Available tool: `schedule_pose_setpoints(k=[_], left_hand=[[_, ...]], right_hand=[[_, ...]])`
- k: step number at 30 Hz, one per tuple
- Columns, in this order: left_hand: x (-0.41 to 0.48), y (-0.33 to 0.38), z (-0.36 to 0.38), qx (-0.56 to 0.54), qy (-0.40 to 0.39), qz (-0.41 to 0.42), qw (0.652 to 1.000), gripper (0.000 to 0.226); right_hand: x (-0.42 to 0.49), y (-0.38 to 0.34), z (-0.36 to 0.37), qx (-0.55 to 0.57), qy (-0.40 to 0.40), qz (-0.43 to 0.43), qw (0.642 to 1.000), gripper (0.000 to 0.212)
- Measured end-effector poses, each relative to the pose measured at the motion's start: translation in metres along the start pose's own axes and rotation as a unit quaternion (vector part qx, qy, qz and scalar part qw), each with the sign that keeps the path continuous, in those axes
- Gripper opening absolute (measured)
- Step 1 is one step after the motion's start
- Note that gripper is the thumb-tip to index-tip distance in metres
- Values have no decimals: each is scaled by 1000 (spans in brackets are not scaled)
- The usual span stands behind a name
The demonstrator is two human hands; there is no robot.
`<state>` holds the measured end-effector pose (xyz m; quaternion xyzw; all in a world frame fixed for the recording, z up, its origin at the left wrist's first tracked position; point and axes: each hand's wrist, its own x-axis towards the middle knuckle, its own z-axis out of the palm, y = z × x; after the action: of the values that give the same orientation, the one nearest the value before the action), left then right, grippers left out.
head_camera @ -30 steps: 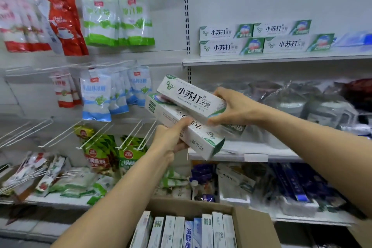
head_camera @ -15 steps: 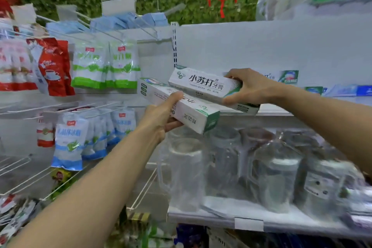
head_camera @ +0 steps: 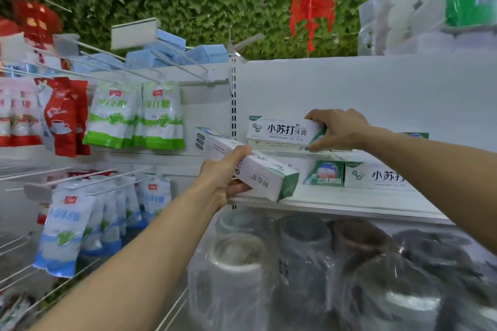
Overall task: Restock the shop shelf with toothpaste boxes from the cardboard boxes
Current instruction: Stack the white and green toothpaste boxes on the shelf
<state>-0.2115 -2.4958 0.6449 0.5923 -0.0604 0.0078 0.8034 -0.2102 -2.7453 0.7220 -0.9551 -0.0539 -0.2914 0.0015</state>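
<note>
White shelf (head_camera: 336, 203) already carries some boxes (head_camera: 376, 176); right hand (head_camera: 338, 130) clamps one box (head_camera: 279, 131) at 3 o'clock above them, left hand (head_camera: 226, 177) grips another (head_camera: 252, 166), both unplaced.

The white metal shop shelf (head_camera: 336, 203) runs rightward from the slotted white upright post (head_camera: 233, 105). Directly on it, right of the post, lies a row of white-and-green toothpaste boxes (head_camera: 376, 176) on their long sides, printed faces forward. A second layer of boxes (head_camera: 274, 144) rests on that row near the post. Below the shelf, a lower shelf (head_camera: 403, 226) carries clear plastic-wrapped jugs (head_camera: 236, 277), standing close together; its own surface is mostly hidden.
</note>
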Motion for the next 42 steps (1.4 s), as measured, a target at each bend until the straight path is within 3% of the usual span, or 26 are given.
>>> schedule_pose_setpoints(k=[7, 14, 23, 28, 32, 35, 38, 40, 42], left_hand=[[21, -11, 18, -4, 1, -3, 1000, 39], [29, -17, 20, 3, 25, 5, 1000, 58], [27, -20, 17, -18, 62, 28, 998, 44], [28, -12, 18, 31, 66, 77, 994, 29], [20, 17, 33, 153, -3, 135, 979, 24], [15, 33, 54, 257, -56, 188, 946, 29], [16, 41, 76, 352, -109, 239, 898, 31], [21, 45, 93, 449, -77, 307, 836, 47], [26, 46, 109, 542, 6, 398, 740, 58]], right_hand=[[42, 19, 39, -11, -40, -17, 999, 61], [57, 31, 51, -22, -61, -18, 998, 71], [57, 26, 60, -71, -90, -13, 993, 68], [37, -1, 53, -63, 95, -125, 986, 81], [15, -24, 28, -141, 239, -282, 919, 97], [2, -22, 6, -232, 264, -308, 884, 86], [-6, 1, -10, -291, 262, -298, 870, 59], [-12, 21, -16, -329, 243, -265, 873, 47], [-19, 41, -21, -346, 217, -212, 888, 45]])
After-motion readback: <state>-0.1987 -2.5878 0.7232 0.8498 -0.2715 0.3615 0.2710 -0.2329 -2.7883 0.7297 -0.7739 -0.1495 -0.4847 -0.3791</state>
